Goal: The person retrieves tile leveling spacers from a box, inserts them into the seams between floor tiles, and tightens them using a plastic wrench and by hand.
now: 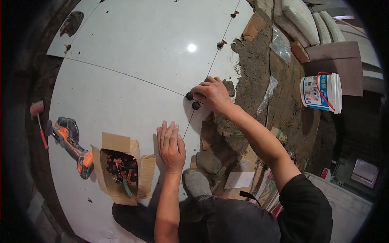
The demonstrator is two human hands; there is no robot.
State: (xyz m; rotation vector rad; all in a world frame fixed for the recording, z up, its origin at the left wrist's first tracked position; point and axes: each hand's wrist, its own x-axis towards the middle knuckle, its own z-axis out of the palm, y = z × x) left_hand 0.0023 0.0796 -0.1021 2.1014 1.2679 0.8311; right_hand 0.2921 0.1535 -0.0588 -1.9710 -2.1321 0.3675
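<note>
My left hand (171, 148) lies flat on the large white floor tiles (133, 44), fingers stretched out and together, beside a joint line. My right hand (213, 95) is closed at the meeting point of the joints, its fingertips on a black round tile leveler (189, 96). A second black tile leveler (195, 105) sits just below those fingertips. The fingers partly hide what they grip. Near my left hand stands an open cardboard box (146, 174) filled with red and black tile levelers (121, 166), with a greenish strip-like handle (127, 187) among them.
Two red-handled levelers (221, 44) stand in the upper joint. An orange cordless power tool (71, 143) and a red-handled mallet (37, 109) lie left. Rough mortar (253, 69) borders the tiles on the right, near a white bucket (322, 92) and stacked bags (299, 18).
</note>
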